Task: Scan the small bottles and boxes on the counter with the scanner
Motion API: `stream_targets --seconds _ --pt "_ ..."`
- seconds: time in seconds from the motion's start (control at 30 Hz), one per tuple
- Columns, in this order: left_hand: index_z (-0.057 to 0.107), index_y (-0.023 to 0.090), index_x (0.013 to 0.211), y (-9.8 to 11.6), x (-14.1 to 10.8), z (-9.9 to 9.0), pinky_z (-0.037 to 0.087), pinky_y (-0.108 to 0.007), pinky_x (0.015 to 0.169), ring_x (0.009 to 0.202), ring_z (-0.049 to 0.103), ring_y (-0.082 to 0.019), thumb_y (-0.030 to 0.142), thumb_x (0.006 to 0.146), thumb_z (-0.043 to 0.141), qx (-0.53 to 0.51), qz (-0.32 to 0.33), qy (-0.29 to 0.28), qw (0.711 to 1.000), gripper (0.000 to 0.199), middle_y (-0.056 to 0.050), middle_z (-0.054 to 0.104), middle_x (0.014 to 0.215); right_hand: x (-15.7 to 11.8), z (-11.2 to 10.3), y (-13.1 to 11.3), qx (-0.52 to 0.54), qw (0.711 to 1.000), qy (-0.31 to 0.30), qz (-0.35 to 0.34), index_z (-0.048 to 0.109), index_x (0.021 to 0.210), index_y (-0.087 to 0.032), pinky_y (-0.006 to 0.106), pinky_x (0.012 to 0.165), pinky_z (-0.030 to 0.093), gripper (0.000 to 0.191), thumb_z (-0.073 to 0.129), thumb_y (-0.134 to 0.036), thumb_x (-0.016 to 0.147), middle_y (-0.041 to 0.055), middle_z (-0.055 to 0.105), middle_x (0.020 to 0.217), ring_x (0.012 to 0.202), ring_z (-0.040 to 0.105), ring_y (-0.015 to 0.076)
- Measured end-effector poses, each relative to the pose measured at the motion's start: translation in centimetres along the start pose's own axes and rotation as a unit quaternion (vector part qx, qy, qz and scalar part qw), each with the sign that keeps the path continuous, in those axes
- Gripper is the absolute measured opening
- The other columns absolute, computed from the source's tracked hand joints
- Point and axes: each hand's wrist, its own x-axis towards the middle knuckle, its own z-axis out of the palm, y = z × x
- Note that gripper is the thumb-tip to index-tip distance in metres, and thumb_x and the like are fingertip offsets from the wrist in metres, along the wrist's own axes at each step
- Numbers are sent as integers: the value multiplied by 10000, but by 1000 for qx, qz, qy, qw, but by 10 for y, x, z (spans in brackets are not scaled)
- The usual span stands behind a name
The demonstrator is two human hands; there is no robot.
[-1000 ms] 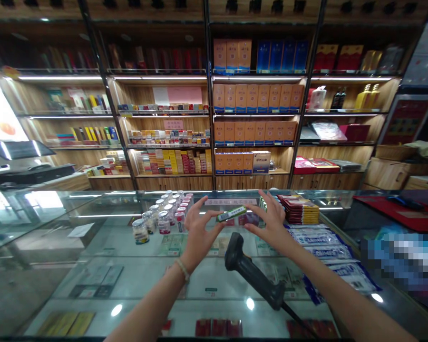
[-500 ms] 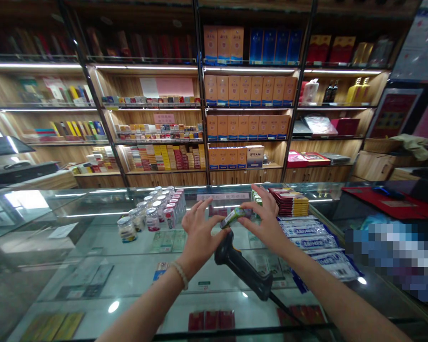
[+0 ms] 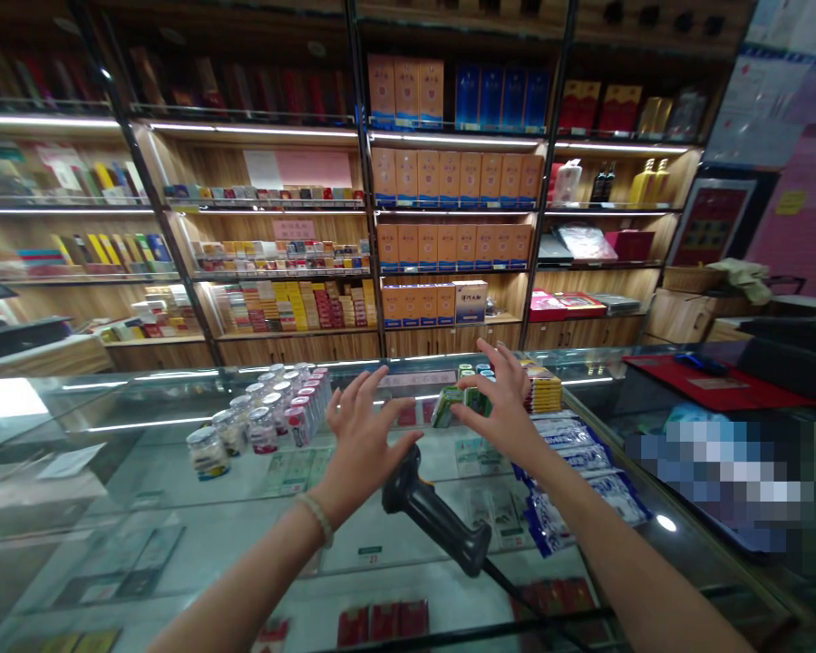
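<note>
- While the right hand [image 3: 507, 413] appears to pinch the small green pack [image 3: 444, 406] between thumb and finger, the left hand [image 3: 364, 444] is empty, digits spread.
- Pack location: above the glass counter [image 3: 231, 508], beyond the dark scanner [image 3: 439, 517].
- Step in hand (judged): one-handed handling of the pack.
- Next move (judged): calls for a steady right pinch, label side kept uncovered.
</note>
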Motion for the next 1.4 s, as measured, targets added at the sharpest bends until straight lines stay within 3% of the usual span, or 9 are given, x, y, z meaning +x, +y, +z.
stream_targets --seconds 0.17,0.5,1.13,1.4 --pt "737 344 1028 16 22 6 156 -635 1192 1436 315 -356 364 789 772 -15 11 22 1000 242 -52 399 1544 3 -2 7 -21 1000 -6 17 730 953 -289 638 1136 155 174 693 -402 826 29 323 1613 1481 197 367" --pt "761 349 971 39 55 26 148 -667 1175 1441 299 -365 344 800 761 -43 20 3 999 171 -26 445 1529 9 -8 29 -52 998 -28 30 749 927 -300 671 1135 129 173 713 -437 828 33 363 1595 1485 193 363" --pt "743 267 773 54 66 78 84 -703 1180 1433 338 -379 224 719 803 5 80 -35 996 92 -59 536 1456 -3 8 66 -134 987 -87 9 757 875 -297 698 1149 65 145 736 -430 821 24 355 1604 1506 160 351" --pt "747 256 759 58 73 87 74 -707 1183 1416 358 -384 214 705 812 34 117 -46 992 94 -74 576 1404 -5 7 68 -160 983 -92 1 757 890 -292 694 1159 73 134 774 -388 798 38 359 1605 1504 189 356"
